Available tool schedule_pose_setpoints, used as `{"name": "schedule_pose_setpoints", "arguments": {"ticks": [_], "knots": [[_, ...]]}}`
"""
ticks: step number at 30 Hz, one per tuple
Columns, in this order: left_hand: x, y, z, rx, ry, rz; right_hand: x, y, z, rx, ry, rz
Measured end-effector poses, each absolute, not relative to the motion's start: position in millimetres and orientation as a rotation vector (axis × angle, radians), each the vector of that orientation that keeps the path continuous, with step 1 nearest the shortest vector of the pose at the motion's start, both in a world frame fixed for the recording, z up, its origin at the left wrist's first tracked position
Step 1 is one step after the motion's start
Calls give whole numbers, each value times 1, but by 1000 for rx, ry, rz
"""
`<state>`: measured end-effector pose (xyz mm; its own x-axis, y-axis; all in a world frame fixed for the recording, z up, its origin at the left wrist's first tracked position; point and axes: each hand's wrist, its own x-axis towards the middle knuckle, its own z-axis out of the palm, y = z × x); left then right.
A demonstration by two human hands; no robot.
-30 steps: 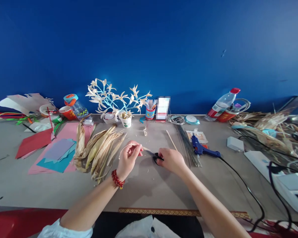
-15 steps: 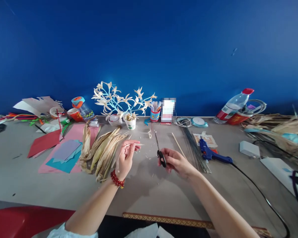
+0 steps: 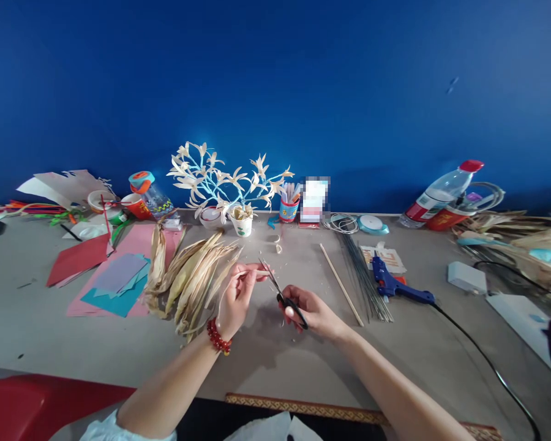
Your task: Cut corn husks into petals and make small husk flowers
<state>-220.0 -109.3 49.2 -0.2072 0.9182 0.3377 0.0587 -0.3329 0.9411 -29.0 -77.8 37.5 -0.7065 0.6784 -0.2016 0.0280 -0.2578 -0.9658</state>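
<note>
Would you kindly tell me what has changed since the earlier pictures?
Half a second ago the right hand held the scissors apart from the pale strip, pointing toward the wall; now the blades have swung left to the strip's end. Nothing was let go: the left hand still pinches the strip. The glue gun and husks stayed put.

Uneven light on the blue wall (image 3: 275, 79); soft shadows beneath the hands (image 3: 236, 297); stretched edges; 1 pixelated patch (image 3: 314, 199).

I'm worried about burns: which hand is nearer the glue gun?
Right. The right hand is left of the glue gun, across the wires; the left hand is farther left, by corn husks.
</note>
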Motion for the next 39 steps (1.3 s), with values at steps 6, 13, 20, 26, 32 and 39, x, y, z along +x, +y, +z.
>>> {"name": "schedule_pose_setpoints", "arguments": {"ticks": [6, 13, 20, 26, 32, 39], "knots": [[-220, -110, 50, 1330, 1171, 1602, -29, -78, 37, -916, -1586, 1994], [-225, -107, 47, 1298, 1116, 1568, -27, -77, 35, -968, -1604, 1976], [-226, -106, 50, 1263, 1054, 1543, -24, -75, 37, -977, -1640, 1928], [-230, -105, 54, 1258, 1023, 1500, -22, -71, 40, -978, -1683, 1890], [-228, -105, 56, 1192, 1000, 1490, -21, -72, 39, -979, -1672, 1856], [-214, -111, 51, 1142, 1161, 1656, -37, -89, 37, -891, -1624, 1895]]}}
